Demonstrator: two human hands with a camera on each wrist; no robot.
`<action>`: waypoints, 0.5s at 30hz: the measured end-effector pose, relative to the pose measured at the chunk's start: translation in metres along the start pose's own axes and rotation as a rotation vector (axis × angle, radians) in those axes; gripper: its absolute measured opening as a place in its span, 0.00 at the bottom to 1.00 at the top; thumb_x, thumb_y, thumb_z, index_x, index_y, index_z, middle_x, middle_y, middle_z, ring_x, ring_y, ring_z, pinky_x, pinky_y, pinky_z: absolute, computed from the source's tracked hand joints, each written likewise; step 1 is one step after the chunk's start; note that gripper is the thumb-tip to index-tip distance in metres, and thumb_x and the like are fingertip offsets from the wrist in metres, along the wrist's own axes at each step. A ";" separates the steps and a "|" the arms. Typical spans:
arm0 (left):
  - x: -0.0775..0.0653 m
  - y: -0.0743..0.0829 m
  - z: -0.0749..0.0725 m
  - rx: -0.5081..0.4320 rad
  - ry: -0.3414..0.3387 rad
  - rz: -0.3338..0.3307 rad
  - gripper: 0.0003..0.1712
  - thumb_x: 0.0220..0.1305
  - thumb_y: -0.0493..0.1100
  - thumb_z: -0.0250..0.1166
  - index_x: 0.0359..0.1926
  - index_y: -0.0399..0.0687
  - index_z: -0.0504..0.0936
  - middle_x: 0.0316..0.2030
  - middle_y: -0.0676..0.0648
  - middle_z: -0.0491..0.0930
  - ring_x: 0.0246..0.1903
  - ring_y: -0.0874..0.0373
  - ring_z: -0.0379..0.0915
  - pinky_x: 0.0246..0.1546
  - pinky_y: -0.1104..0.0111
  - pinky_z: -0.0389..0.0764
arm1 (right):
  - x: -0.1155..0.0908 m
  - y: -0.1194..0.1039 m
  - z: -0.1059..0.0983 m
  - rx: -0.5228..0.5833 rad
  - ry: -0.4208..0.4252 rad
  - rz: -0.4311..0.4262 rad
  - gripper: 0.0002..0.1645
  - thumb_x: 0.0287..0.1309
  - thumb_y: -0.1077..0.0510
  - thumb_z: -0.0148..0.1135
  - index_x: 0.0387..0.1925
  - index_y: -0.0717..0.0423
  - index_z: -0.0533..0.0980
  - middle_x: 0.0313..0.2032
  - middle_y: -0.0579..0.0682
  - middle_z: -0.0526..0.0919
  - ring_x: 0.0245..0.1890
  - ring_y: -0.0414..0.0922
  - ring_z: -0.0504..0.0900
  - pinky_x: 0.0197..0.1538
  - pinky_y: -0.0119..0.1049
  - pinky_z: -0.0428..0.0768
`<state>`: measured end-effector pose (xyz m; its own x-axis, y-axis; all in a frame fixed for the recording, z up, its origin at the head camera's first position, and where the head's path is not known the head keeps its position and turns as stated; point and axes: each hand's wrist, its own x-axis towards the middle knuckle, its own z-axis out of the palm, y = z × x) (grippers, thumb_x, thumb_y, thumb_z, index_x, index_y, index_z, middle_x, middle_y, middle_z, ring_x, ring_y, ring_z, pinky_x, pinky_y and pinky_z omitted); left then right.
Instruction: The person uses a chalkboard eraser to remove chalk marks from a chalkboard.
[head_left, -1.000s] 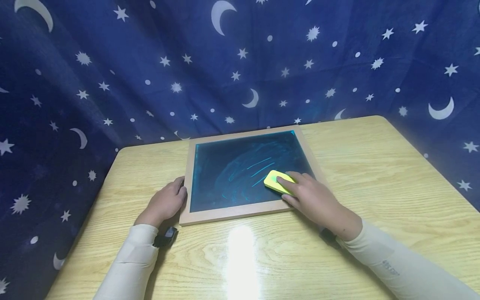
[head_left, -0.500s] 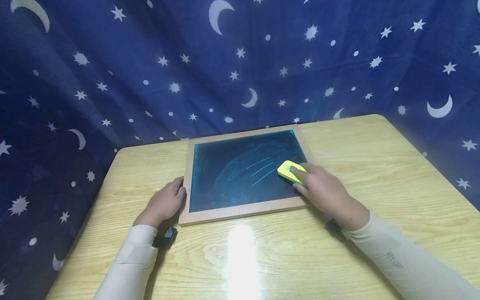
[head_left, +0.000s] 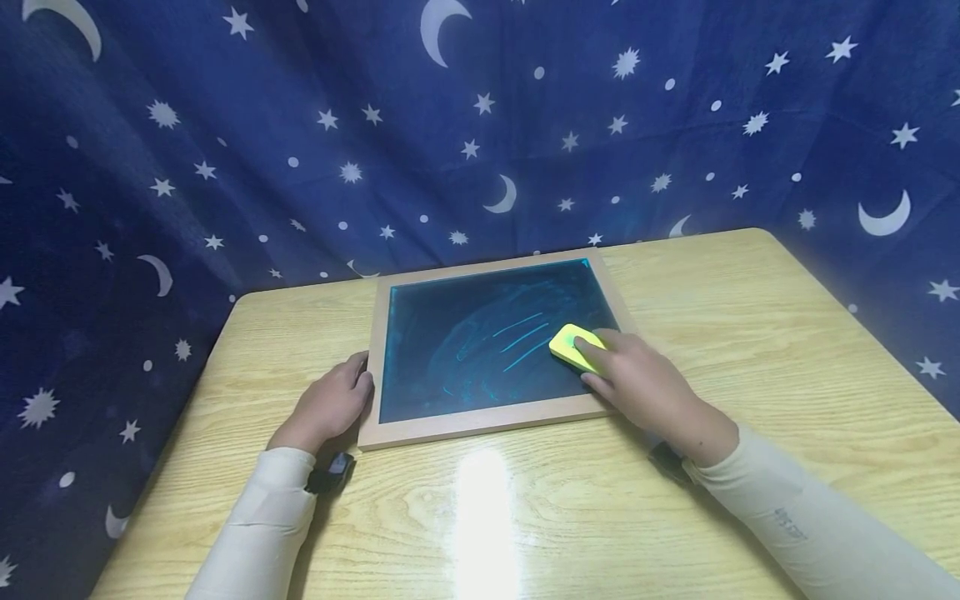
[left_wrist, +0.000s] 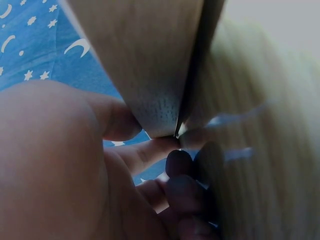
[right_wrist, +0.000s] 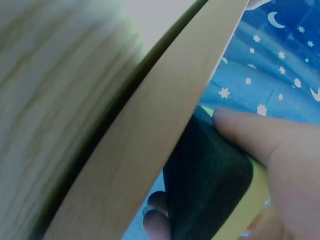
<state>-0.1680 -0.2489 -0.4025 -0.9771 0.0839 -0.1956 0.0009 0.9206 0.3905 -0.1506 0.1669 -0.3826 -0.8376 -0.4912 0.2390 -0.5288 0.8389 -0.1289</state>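
A chalkboard [head_left: 442,333] in a pale wooden frame lies on the table, with several blue chalk strokes and fainter smears on its dark surface. My right hand [head_left: 648,383] grips a yellow chalkboard eraser [head_left: 566,343] on the board's right part, its index finger stretched along the top. In the right wrist view the eraser's dark felt side [right_wrist: 210,170] shows above the frame edge, with the thumb on one side and fingertips on the other. At the frame's left edge my left hand [head_left: 327,406] holds the wooden rim [left_wrist: 150,75] between thumb and index finger, other fingers curled beneath.
The light wood-grain table [head_left: 420,508] has rounded far corners and a bright glare spot near me. A dark blue curtain [head_left: 480,125] with moons and stars hangs behind it and along the left. Black straps with small devices [head_left: 332,475] sit at the wrists.
My right hand has slid the eraser right and away from me over the board, then slightly back left. More of the lowest chalk stroke is uncovered. The left hand stays put.
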 end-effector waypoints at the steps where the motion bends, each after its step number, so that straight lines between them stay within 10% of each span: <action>1: 0.000 0.000 0.000 0.001 0.002 0.002 0.33 0.78 0.50 0.34 0.77 0.39 0.55 0.72 0.33 0.63 0.72 0.33 0.59 0.68 0.39 0.63 | 0.000 -0.002 0.000 0.001 0.007 -0.011 0.31 0.59 0.55 0.71 0.63 0.59 0.76 0.55 0.67 0.80 0.51 0.63 0.82 0.52 0.56 0.83; 15: -0.001 0.001 0.003 -0.008 0.010 0.004 0.33 0.78 0.50 0.34 0.77 0.38 0.55 0.73 0.33 0.62 0.72 0.33 0.58 0.68 0.39 0.63 | -0.007 -0.026 0.008 0.034 0.014 -0.134 0.34 0.60 0.49 0.70 0.66 0.52 0.75 0.59 0.59 0.79 0.48 0.53 0.82 0.47 0.46 0.85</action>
<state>-0.1660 -0.2475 -0.4044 -0.9792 0.0840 -0.1848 0.0035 0.9172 0.3984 -0.1319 0.1470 -0.3889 -0.7569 -0.5951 0.2700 -0.6407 0.7572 -0.1274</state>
